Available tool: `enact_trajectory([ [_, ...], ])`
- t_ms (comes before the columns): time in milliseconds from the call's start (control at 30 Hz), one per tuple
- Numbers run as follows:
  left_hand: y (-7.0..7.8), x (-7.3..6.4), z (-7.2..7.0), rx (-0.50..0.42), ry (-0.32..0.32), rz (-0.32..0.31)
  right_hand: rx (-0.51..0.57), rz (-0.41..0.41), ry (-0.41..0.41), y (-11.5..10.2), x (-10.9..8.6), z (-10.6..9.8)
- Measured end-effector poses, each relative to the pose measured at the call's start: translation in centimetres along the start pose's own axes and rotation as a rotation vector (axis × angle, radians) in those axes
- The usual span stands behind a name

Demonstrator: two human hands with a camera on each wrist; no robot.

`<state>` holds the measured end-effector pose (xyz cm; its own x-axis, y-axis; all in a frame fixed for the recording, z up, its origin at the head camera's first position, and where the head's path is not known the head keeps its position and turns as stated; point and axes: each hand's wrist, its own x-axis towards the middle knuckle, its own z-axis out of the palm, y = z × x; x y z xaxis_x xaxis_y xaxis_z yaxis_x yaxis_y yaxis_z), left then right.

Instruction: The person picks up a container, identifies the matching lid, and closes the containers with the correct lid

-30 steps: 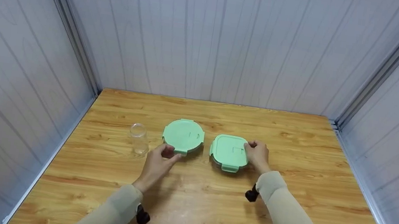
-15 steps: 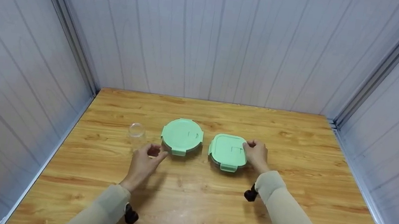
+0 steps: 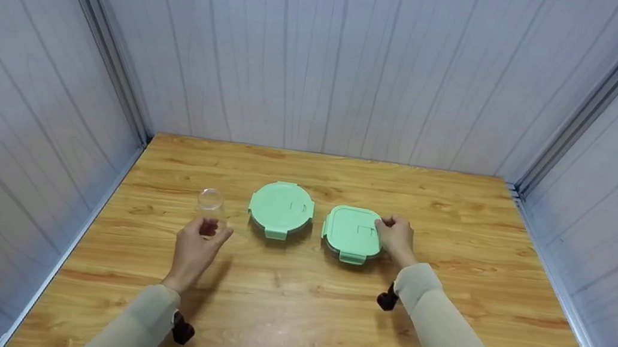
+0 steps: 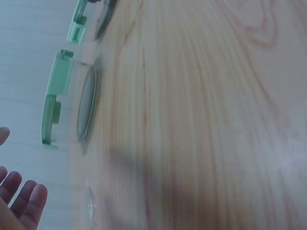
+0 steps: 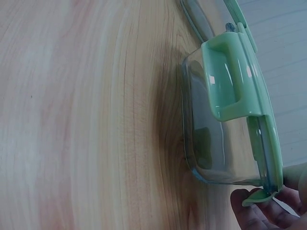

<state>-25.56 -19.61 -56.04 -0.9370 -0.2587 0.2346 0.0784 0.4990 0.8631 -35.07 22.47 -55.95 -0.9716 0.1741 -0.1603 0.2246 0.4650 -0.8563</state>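
Note:
A square glass food container with a green clip lid (image 3: 351,228) stands on the table. At its right side my right hand (image 3: 396,239) pinches the lid edge; in the right wrist view the fingers (image 5: 268,213) curl under a side clip, the thumb above. Left of it stands a round glass food container with a green lid (image 3: 280,207). Further left is a clear glass cup (image 3: 211,199), partly hidden behind my left hand (image 3: 194,249). That hand is raised at the cup's near side, fingers loosely bent, thumb apart, holding nothing; whether it touches the cup I cannot tell.
Everything stands on a wood-grain table (image 3: 289,316). Pale panelled walls (image 3: 312,65) rise at the back, left and right. A small black device (image 3: 182,330) hangs under the left wrist and another black device (image 3: 387,299) under the right.
My left hand has moved left, from the front of the round container to the front of the glass cup. My right hand has stayed at the square container's right side.

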Motion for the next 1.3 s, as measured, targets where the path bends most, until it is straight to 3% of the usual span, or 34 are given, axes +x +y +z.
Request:
enact_trajectory([
  [267,-0.9,0.7,-1.0,0.01,0.039,-0.024,-0.009,0.005,0.008,-0.1,0.0,0.0],
  [633,-1.8,1.7,-2.3,-0.035,0.029,-0.097,0.01,0.006,0.014,0.1,0.1,0.1],
  [1000,-2.7,3.2,-3.0,-0.145,-0.102,-0.136,0.011,0.014,0.004,0.0,0.2,-0.1],
  [1300,-3.3,4.4,-2.7,-0.172,-0.131,-0.168,0.026,0.014,-0.009,0.2,0.3,-0.2],
])
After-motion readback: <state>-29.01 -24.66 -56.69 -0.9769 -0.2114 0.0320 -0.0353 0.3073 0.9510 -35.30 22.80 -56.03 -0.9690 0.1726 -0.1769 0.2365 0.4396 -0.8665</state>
